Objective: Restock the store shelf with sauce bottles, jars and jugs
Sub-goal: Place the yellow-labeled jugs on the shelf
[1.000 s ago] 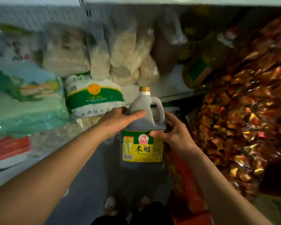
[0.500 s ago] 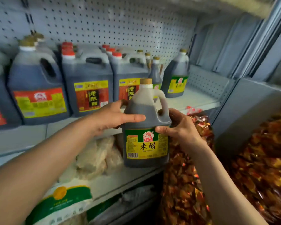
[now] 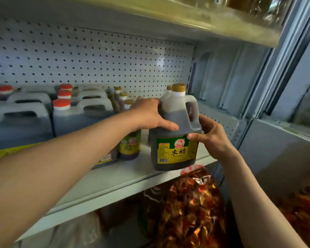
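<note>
Lifted since earlier, vinegar jug [image 3: 174,133] hovers above shelf [image 3: 115,178].

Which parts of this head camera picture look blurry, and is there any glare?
Head view: the red-capped dark jugs at left are smeared; the held gold-capped dark vinegar jug reads sharp; a bright glare patch sits on the white pegboard back panel; shelf edges bow from the wide lens.
</note>
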